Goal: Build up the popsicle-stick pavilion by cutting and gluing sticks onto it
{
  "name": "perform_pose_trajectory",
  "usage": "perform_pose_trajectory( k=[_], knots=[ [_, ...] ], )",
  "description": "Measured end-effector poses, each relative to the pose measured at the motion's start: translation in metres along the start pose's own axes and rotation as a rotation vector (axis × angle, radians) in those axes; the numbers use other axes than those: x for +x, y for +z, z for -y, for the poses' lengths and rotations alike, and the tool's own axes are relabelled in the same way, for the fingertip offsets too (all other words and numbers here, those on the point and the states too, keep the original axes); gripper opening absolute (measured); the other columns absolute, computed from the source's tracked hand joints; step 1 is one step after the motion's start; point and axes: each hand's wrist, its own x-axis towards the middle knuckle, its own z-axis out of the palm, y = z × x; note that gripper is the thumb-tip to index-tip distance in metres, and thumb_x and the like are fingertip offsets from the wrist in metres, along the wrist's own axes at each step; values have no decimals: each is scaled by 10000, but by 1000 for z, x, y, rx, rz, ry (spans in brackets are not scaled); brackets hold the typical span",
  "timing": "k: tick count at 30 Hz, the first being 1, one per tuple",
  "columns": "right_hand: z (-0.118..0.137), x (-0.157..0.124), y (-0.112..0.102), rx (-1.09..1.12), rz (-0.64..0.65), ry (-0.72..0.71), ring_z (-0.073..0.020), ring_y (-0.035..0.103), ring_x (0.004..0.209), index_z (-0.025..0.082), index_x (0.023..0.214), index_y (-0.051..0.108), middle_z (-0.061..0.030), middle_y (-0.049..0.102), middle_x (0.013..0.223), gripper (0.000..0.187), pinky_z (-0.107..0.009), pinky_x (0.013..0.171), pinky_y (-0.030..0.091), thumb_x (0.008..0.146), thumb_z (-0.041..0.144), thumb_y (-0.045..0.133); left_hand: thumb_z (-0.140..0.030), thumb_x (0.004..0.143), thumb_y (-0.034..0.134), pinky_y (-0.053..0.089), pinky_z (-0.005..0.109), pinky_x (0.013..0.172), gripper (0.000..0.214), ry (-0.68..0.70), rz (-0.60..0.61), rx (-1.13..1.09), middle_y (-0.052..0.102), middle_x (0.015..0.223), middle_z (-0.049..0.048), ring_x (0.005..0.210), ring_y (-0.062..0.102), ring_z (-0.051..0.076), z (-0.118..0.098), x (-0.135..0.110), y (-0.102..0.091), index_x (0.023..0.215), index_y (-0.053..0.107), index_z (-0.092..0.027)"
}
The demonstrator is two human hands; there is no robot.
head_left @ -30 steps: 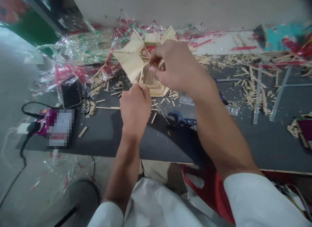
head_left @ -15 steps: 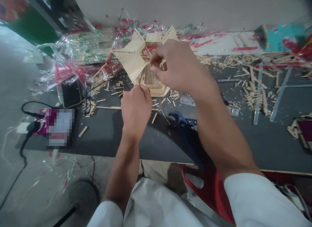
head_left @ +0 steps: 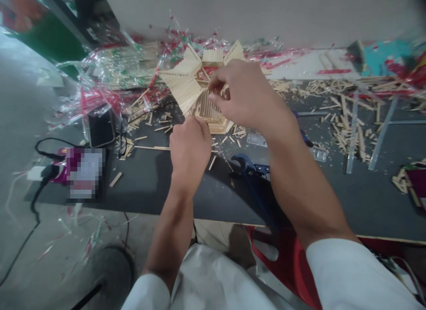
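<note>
A small model house of thin wooden sticks stands on the dark worktop near the wall. My right hand reaches over it, thumb and forefinger pinched at its top; what they hold is too small to make out. My left hand is curled closed at the model's near base, its fingertips against the bottom edge. Loose stick offcuts lie all around the model.
Crumpled clear wrap with red and green marks is heaped at the back left. A black box, a purple device with a cable, a blue-handled tool, clear glue sticks and more stick piles lie about.
Both hands stay at the model with only slight finger shifts; the view has drifted a little, so everything sits slightly lower and to the right.
</note>
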Motion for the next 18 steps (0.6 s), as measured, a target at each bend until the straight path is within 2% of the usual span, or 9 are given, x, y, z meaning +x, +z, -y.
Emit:
perform_pose_trajectory(
  k=[3, 9, 18],
  knots=[
    [-1, 1, 0, 14, 8, -7, -382, 698, 1100, 338, 916, 743, -105, 776, 1046, 174, -549, 951, 525, 980, 471, 650, -304, 1094, 360, 526, 384, 875, 401, -4, -18, -13, 740, 864, 159, 934, 734, 285, 0, -2, 3, 895, 694, -208],
    [-1, 1, -1, -9, 12, -8, -380, 698, 1088, 335, 845, 718, -105, 773, 1043, 180, -551, 947, 514, 967, 449, 648, -298, 1097, 361, 529, 383, 860, 397, -7, -14, -32, 745, 866, 160, 925, 744, 286, 0, -2, 5, 911, 698, -200],
    [6, 1, -1, -68, 11, 21, -344, 702, 1089, 283, 862, 680, -118, 748, 1161, 126, -493, 984, 527, 942, 189, 657, -257, 1083, 375, 536, 392, 823, 336, -15, -8, -10, 743, 862, 161, 924, 744, 307, -4, -1, 8, 969, 685, -201]
  ],
)
